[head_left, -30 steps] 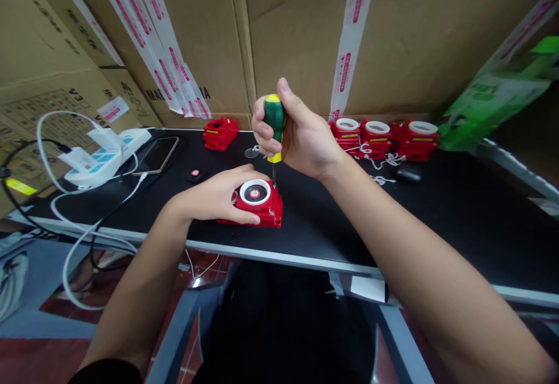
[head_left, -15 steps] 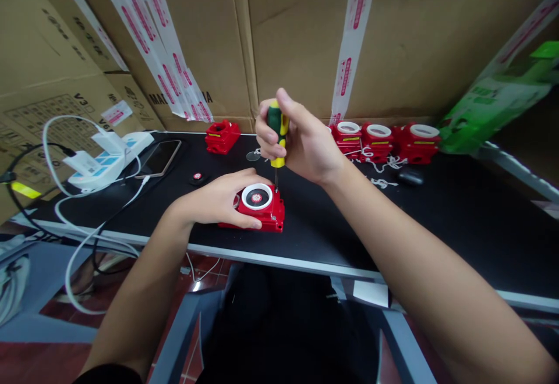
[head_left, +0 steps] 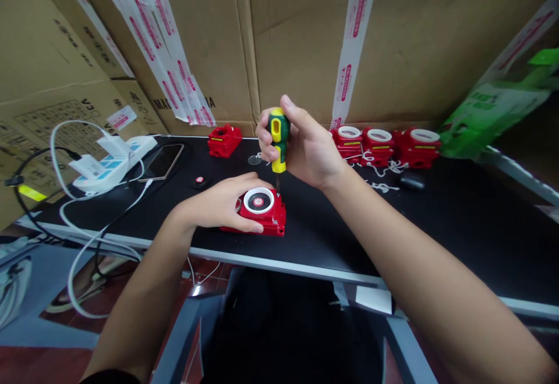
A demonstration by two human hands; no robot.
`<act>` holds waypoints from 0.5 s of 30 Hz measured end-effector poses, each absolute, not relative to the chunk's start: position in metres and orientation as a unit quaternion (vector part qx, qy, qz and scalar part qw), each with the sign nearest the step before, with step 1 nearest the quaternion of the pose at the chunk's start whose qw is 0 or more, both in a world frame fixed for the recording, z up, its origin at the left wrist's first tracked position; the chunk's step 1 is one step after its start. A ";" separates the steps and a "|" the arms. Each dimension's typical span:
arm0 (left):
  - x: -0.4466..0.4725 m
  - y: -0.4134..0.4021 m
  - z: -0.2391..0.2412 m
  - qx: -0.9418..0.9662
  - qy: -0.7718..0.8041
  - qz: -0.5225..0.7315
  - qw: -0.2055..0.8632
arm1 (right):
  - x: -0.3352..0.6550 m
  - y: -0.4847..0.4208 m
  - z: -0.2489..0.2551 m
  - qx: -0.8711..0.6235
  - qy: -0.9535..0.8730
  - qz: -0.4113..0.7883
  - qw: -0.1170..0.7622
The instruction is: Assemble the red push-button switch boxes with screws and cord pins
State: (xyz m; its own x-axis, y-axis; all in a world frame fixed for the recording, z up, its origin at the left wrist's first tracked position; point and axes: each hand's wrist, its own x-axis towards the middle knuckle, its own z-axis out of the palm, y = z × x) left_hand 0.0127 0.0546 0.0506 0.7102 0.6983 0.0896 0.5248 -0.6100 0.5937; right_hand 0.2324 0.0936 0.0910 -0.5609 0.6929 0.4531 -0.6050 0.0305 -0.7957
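Note:
Near the front edge of the black table lies a red housing (head_left: 276,221) with a white ring (head_left: 247,202) around a black disc that bears a red and white emblem. My left hand (head_left: 222,202) is wrapped round its left side, thumb along the front and fingers behind, pressing it to the table. A green and yellow screwdriver (head_left: 280,139) stands almost upright in my right hand (head_left: 305,148), fingers curled round the handle. Its tip meets the housing's back right corner, at a screw. Another screw shows at the front right corner.
Several red housings with white rings (head_left: 379,135) and white cords stand at the back right, beside a black computer mouse (head_left: 411,181). Another red housing (head_left: 224,141) sits at the back. Leftward are a phone (head_left: 162,162), a power strip (head_left: 94,181) and a small black disc (head_left: 200,181). Cardboard boxes (head_left: 297,46) wall the back.
The screwdriver handle has turned in my right hand, its yellow inlay now facing me. The whole view has shifted slightly. My left hand keeps its hold on the red housing.

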 end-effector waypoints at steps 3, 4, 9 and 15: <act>0.013 0.054 0.051 0.883 0.347 0.156 0.273 | 0.233 0.092 0.093 -0.045 -0.539 0.696 0.473; 0.013 0.054 0.052 0.884 0.348 0.154 0.274 | 0.233 0.091 0.093 -0.046 -0.538 0.695 0.475; 0.012 0.055 0.052 0.883 0.350 0.151 0.274 | 0.234 0.089 0.095 -0.046 -0.537 0.695 0.476; 0.013 0.055 0.052 0.881 0.352 0.148 0.278 | 0.237 0.092 0.097 -0.045 -0.540 0.708 0.453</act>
State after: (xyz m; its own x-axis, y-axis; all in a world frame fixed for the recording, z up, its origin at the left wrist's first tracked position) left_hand 0.0127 0.0548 0.0515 0.7087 0.7026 0.0644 0.5383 -0.5974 0.5944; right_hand 0.2365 0.0917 0.0969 -0.5858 0.6897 0.4257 -0.5933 -0.0070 -0.8050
